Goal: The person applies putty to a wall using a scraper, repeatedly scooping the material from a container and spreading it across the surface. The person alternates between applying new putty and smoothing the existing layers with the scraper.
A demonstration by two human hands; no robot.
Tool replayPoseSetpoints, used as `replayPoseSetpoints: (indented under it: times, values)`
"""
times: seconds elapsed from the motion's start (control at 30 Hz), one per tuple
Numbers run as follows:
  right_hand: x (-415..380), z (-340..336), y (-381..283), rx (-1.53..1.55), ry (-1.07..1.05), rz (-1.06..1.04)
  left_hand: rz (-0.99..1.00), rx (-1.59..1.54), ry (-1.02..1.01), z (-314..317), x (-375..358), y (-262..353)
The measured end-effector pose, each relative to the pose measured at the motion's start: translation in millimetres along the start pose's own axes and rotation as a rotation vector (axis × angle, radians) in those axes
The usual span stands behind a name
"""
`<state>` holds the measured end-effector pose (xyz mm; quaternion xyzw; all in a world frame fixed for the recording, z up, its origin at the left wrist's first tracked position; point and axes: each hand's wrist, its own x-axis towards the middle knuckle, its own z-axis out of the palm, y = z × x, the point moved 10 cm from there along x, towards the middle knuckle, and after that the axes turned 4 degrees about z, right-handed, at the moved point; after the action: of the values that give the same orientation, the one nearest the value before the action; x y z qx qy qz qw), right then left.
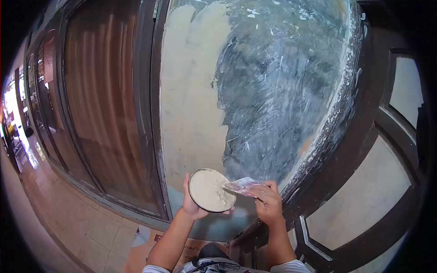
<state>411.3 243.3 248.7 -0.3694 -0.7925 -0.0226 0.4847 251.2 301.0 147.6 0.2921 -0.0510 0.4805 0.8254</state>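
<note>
My left hand [194, 210] holds a round, dark-rimmed bowl [190, 196] from its left side and underneath. Smooth cream-coloured putty [204, 189] fills it, stirred up on the right side. My right hand [267, 200] is closed around a putty knife [241, 185], whose tip rests in the putty. The tool looks partly translucent and pinkish, and its exact shape is blurred. Just beyond both hands stands a wall panel [277, 104], coated cream along its left side [189, 95] and streaked grey-blue over the rest.
A dark wooden frame with a brown-curtained window [102, 109] stands on the left. To the right is a dark door with pale panels [364, 195]. Printed cardboard [141, 255] lies on the tiled floor [98, 227] below.
</note>
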Motion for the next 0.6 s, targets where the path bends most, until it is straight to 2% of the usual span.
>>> replayPoseSetpoints:
  times: [0.17,0.23,0.4,0.5,0.6]
  values:
    - [-6,-9,14,-0.075,0.103,0.09,0.005,-0.056,-0.075,16,-7,-6]
    - [-7,-7,15,-0.068,0.085,0.078,-0.016,-0.16,-0.134,27,-11,-11]
    - [-8,-1,15,-0.055,0.07,0.086,-0.026,-0.14,-0.147,25,-19,-19]
    - [-5,0,13,-0.059,0.069,0.09,-0.03,-0.169,-0.107,26,-32,-25]
    - [-2,8,39,-0.007,0.087,0.131,0.063,-0.458,0.016,3,-52,-20]
